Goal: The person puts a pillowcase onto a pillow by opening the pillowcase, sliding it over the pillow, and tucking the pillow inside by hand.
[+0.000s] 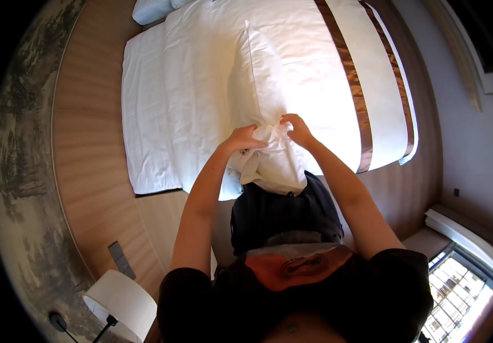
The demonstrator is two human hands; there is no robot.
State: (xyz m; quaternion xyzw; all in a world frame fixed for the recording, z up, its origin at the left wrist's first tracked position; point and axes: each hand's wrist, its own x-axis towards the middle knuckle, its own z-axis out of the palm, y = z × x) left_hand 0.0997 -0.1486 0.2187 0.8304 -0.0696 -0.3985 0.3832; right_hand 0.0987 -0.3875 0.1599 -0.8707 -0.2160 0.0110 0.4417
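Observation:
A white pillow [260,77] lies lengthwise on the bed, its far corner pointing away from me. At its near end the fabric of a white pillowcase [280,166] is bunched, and the loose part hangs over the bed's edge against my legs. My left hand [245,139] is closed on the gathered cloth at the left side. On the right, my right hand [299,130] pinches the bunched cloth with curled fingers. Folds hide some of the fingertips of both hands.
The bed [155,114] has white bedding and a brown-striped runner [352,80] on the right. Another pillow [150,10] shows at the upper left. A lamp [122,303] stands at lower left, near a wooden panel [86,188]. A window [455,294] is at lower right.

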